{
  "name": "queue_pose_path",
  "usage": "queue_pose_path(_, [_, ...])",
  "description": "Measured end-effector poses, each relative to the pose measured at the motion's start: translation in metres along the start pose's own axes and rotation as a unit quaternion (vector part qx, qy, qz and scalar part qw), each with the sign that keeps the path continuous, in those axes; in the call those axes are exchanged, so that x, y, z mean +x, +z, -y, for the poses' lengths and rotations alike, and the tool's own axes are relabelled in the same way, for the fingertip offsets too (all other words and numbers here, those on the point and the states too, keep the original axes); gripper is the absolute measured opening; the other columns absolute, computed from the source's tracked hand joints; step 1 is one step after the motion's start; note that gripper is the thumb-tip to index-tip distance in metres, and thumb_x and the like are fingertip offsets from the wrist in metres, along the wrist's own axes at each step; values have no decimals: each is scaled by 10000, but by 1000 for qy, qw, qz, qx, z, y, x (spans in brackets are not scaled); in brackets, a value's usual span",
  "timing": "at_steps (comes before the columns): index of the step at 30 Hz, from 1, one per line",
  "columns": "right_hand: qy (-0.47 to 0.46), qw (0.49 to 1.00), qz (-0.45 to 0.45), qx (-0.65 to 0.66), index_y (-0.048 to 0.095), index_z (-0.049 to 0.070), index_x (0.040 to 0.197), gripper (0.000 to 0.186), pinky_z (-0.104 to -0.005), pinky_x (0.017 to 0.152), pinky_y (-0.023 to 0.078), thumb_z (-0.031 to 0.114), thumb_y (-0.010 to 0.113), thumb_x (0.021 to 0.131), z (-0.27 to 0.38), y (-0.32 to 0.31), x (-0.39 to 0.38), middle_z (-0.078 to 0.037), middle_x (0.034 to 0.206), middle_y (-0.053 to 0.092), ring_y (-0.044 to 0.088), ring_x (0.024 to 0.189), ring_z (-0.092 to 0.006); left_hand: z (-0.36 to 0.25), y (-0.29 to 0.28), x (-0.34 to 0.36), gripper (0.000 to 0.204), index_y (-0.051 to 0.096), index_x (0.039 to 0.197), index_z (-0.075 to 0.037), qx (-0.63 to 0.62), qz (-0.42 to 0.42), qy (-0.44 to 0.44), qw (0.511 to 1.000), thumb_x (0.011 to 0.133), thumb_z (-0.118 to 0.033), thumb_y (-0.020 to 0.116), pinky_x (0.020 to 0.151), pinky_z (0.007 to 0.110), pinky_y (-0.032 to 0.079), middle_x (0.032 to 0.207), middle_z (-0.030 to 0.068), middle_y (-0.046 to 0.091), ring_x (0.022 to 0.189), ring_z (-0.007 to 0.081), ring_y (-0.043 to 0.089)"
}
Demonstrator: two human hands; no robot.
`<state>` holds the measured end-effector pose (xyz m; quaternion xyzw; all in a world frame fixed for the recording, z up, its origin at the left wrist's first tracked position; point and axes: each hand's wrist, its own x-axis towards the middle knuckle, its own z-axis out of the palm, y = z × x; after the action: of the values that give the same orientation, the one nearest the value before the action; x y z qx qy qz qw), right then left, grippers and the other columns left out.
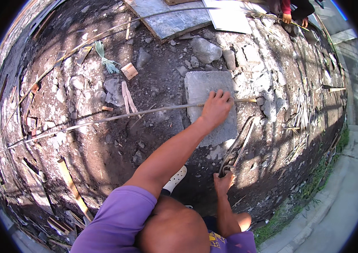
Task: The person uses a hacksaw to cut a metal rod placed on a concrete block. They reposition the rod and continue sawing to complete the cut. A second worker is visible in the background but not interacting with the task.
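My left hand [217,107] is closed over a long, thin tan-grey rod [145,110], pressing it across a rough grey concrete block [208,130]. The rod runs to the far left, and its right end lies by small stones past the block. Lower right, my right hand [223,181] grips the looped handle end of a long, narrow tool [244,143] that slants up beside the block; its exact kind is unclear.
Broken stones [206,49], wood scraps [73,185] and a pale green bundle [105,59] lie on rough dirt. Boards [170,21] are at the top. Another person's hand [286,17] is top right on another rod. A concrete path [348,181] edges the right.
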<state>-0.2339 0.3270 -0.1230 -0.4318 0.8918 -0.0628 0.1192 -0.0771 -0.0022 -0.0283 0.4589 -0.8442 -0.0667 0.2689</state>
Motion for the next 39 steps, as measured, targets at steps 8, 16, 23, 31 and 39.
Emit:
queue_pose_path(8, [57, 954, 16, 295, 531, 25, 911, 261, -331, 636, 439, 162, 752, 890, -14, -112, -25, -60, 765, 555, 499, 664, -159, 3, 1, -4, 274, 740, 1133, -107, -30, 24, -3, 999, 873, -143, 660, 954, 448, 442, 1146, 67, 579, 1129, 283, 535])
queue_pose_path(16, [102, 916, -98, 376, 545, 56, 753, 376, -322, 588, 393, 268, 756, 980, 38, -121, 3, 28, 675, 504, 435, 650, -75, 6, -3, 4, 287, 754, 1160, -132, -54, 15, 17, 998, 887, -120, 665, 908, 459, 460, 1109, 63, 587, 1090, 296, 547])
queue_pose_path(23, [47, 966, -240, 85, 691, 22, 1051, 436, -473, 749, 479, 419, 811, 919, 51, -85, 106, -89, 843, 667, 636, 796, -311, 7, 0, 1, 254, 746, 1138, -109, -79, 9, 17, 997, 902, -123, 653, 894, 467, 452, 1099, 68, 588, 1069, 298, 554])
queue_pose_path(31, [146, 768, 39, 622, 634, 43, 1199, 472, -349, 918, 528, 465, 696, 995, 138, -122, 216, -120, 1229, 664, 610, 1070, -193, 8, 2, 2, 292, 726, 1198, -115, -56, -13, 30, 998, 918, -157, 655, 857, 453, 458, 1047, 61, 591, 1019, 284, 561])
queue_pose_path(39, [153, 639, 194, 728, 686, 98, 1236, 371, -338, 857, 560, 419, 603, 1071, 183, -104, 281, -3, 1111, 736, 652, 997, -155, 8, 0, 3, 252, 727, 1187, -114, -39, -5, 31, 999, 953, -174, 653, 841, 451, 458, 1052, 59, 593, 1012, 278, 568])
